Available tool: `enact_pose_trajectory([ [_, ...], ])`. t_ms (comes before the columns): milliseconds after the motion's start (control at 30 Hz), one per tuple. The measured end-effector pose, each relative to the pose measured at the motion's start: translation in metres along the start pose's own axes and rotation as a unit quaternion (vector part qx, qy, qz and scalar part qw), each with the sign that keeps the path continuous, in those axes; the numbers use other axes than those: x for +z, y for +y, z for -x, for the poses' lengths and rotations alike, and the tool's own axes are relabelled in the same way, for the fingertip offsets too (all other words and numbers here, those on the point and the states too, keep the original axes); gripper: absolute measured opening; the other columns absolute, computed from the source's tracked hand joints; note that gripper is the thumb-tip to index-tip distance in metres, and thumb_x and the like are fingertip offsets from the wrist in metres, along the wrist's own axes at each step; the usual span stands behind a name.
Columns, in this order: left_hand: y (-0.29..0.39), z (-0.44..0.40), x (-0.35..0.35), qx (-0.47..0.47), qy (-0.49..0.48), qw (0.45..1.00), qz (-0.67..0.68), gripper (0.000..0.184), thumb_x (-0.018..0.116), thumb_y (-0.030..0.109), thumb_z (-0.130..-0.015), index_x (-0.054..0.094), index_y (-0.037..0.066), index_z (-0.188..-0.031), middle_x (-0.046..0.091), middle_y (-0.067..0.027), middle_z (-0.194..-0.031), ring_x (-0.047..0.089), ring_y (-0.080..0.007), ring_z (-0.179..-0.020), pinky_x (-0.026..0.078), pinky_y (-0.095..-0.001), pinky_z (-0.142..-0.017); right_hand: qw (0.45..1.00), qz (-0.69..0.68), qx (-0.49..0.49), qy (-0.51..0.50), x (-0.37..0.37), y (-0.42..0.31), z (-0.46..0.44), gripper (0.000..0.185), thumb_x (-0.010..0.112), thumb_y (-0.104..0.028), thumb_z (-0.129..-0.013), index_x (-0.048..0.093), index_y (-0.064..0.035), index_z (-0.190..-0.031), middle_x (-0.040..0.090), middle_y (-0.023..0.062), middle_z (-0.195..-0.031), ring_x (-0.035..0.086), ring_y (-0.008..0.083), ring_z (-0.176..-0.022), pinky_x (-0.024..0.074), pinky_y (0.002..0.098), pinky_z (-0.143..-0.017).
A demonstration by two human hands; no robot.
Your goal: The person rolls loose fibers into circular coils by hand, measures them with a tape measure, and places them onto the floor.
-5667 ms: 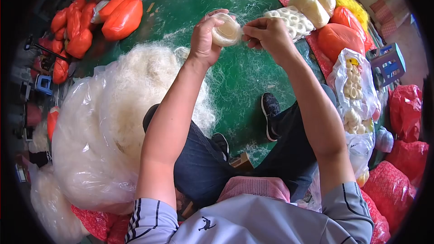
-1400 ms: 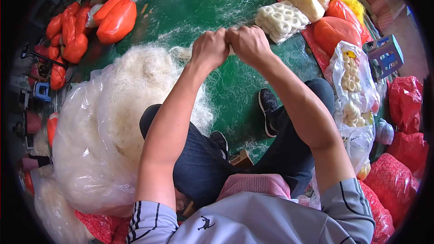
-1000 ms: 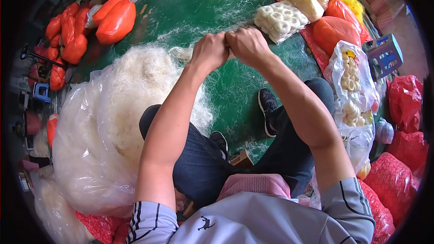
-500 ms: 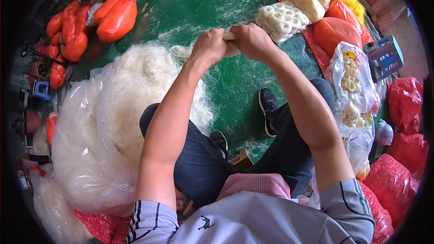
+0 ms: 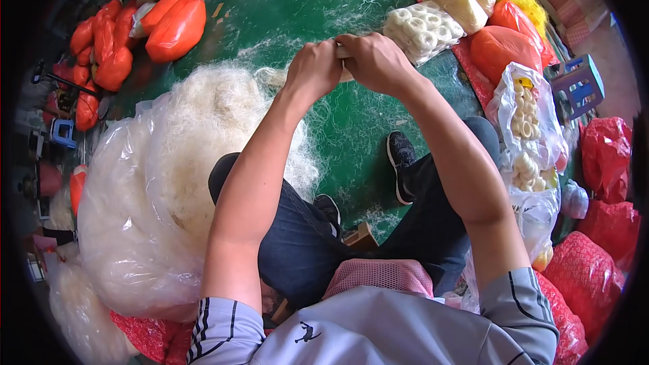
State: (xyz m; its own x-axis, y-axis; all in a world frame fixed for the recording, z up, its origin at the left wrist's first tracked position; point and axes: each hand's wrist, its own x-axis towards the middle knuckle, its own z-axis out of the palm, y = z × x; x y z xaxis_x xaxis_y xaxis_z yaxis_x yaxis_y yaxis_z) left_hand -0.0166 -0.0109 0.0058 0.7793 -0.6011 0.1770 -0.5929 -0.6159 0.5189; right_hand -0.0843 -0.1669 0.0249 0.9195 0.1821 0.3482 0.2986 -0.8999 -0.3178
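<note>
Two fists nearly touching above green floor (image 5: 345,132): left hand (image 5: 314,66) and right hand (image 5: 378,57) both clenched round pale coil (image 5: 342,53), mostly hidden between them. Uneven grip could let coil slip; strands from fibre heap (image 5: 220,105) might snag.

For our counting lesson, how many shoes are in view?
2: the right shoe, set forward, and the left shoe, both on the floor, partly covered by the trousers. Others may be hidden.

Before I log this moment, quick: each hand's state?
Left hand: closed on a pale fibre coil, mostly hidden.
Right hand: closed on the same coil.
</note>
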Motion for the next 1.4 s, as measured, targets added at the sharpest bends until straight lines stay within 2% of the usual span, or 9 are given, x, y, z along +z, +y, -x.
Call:
enact_pose_trajectory([
  [33, 0.002, 0.001, -0.001, 0.007, 0.005, 1.000, 0.011, 0.026, 0.052, 0.017, -0.095, 0.070, 0.002, -0.107, 0.071, -0.0277, -0.100, 0.067, -0.0483, -0.102, 0.054, -0.0516, -0.085, 0.999, 0.007, -0.029, 0.038, 0.007, 0.006, -0.001, 0.018, 0.066, -0.015, -0.084, 0.068, -0.0004, -0.095, 0.072, 0.0214, -0.080, 0.072, 0.0396, -0.076, 0.0576, 0.0495, -0.070],
  [367, 0.004, 0.008, 0.002, 0.023, 0.008, 0.999, -0.029, 0.025, 0.057, 0.021, -0.096, 0.070, 0.000, -0.104, 0.071, -0.0290, -0.099, 0.069, -0.0472, -0.101, 0.055, -0.0501, -0.083, 0.991, 0.132, -0.023, 0.007, 0.015, -0.006, 0.004, 0.010, 0.069, -0.015, -0.083, 0.066, -0.0059, -0.083, 0.069, 0.0201, -0.073, 0.071, 0.0388, -0.072, 0.0554, 0.0476, -0.064],
  [567, -0.011, -0.011, 0.001, -0.155, -0.123, 0.953, 0.228, 0.027, 0.061, 0.024, -0.096, 0.073, 0.001, -0.099, 0.072, -0.0288, -0.098, 0.070, -0.0473, -0.095, 0.056, -0.0491, -0.082, 0.998, -0.019, 0.041, -0.045, 0.022, 0.023, -0.001, 0.015, 0.068, -0.021, -0.086, 0.071, -0.0068, -0.082, 0.071, 0.0188, -0.073, 0.074, 0.0335, -0.072, 0.0595, 0.0456, -0.066],
  [667, -0.016, -0.011, 0.007, -0.153, -0.124, 0.953, 0.228, 0.026, 0.060, 0.023, -0.095, 0.072, 0.001, -0.100, 0.072, -0.0283, -0.098, 0.070, -0.0470, -0.097, 0.056, -0.0503, -0.083, 0.999, -0.008, 0.022, -0.030, 0.026, 0.028, -0.001, 0.019, 0.066, -0.023, -0.088, 0.071, -0.0061, -0.081, 0.072, 0.0186, -0.076, 0.074, 0.0352, -0.073, 0.0597, 0.0464, -0.068],
  [767, 0.013, 0.010, -0.010, -0.030, -0.030, 0.998, -0.047, 0.023, 0.057, 0.019, -0.094, 0.071, 0.001, -0.100, 0.072, -0.0282, -0.100, 0.070, -0.0467, -0.100, 0.055, -0.0506, -0.085, 0.997, 0.082, -0.008, -0.012, 0.019, 0.007, 0.005, 0.014, 0.060, -0.016, -0.088, 0.067, -0.0054, -0.082, 0.069, 0.0196, -0.073, 0.071, 0.0395, -0.071, 0.0553, 0.0499, -0.067],
  [1067, 0.008, 0.000, -0.015, -0.118, -0.093, 0.983, 0.103, 0.024, 0.053, 0.017, -0.095, 0.068, 0.001, -0.104, 0.071, -0.0298, -0.102, 0.068, -0.0472, -0.102, 0.054, -0.0532, -0.086, 0.999, 0.034, 0.022, -0.020, 0.025, 0.018, 0.000, 0.013, 0.065, -0.015, -0.086, 0.070, -0.0040, -0.083, 0.072, 0.0209, -0.077, 0.074, 0.0361, -0.075, 0.0584, 0.0477, -0.066],
  [1167, 0.007, 0.009, -0.003, -0.001, -0.020, 0.998, -0.061, 0.023, 0.053, 0.015, -0.095, 0.068, 0.001, -0.105, 0.072, -0.0274, -0.097, 0.071, -0.0451, -0.098, 0.055, -0.0516, -0.085, 0.996, 0.092, 0.018, -0.008, 0.023, 0.003, 0.001, 0.012, 0.065, -0.015, -0.086, 0.070, -0.0044, -0.083, 0.071, 0.0209, -0.075, 0.073, 0.0367, -0.075, 0.0581, 0.0485, -0.066],
  [1267, -0.007, 0.001, 0.006, 0.016, -0.005, 0.999, -0.042, 0.023, 0.054, 0.015, -0.096, 0.069, 0.001, -0.105, 0.074, -0.0238, -0.091, 0.075, -0.0388, -0.091, 0.057, -0.0481, -0.081, 0.995, 0.095, 0.020, 0.026, 0.026, 0.001, 0.000, 0.011, 0.064, -0.014, -0.086, 0.071, -0.0050, -0.083, 0.071, 0.0206, -0.074, 0.072, 0.0384, -0.073, 0.0580, 0.0488, -0.065],
  [1400, 0.000, -0.008, -0.013, -0.124, -0.111, 0.969, 0.183, 0.024, 0.058, 0.020, -0.096, 0.069, 0.000, -0.102, 0.076, -0.0205, -0.086, 0.076, -0.0278, -0.078, 0.059, -0.0418, -0.073, 0.999, 0.011, 0.030, 0.022, 0.026, 0.022, -0.002, 0.011, 0.064, -0.014, -0.087, 0.071, -0.0051, -0.084, 0.072, 0.0206, -0.077, 0.072, 0.0395, -0.072, 0.0581, 0.0481, -0.065],
])
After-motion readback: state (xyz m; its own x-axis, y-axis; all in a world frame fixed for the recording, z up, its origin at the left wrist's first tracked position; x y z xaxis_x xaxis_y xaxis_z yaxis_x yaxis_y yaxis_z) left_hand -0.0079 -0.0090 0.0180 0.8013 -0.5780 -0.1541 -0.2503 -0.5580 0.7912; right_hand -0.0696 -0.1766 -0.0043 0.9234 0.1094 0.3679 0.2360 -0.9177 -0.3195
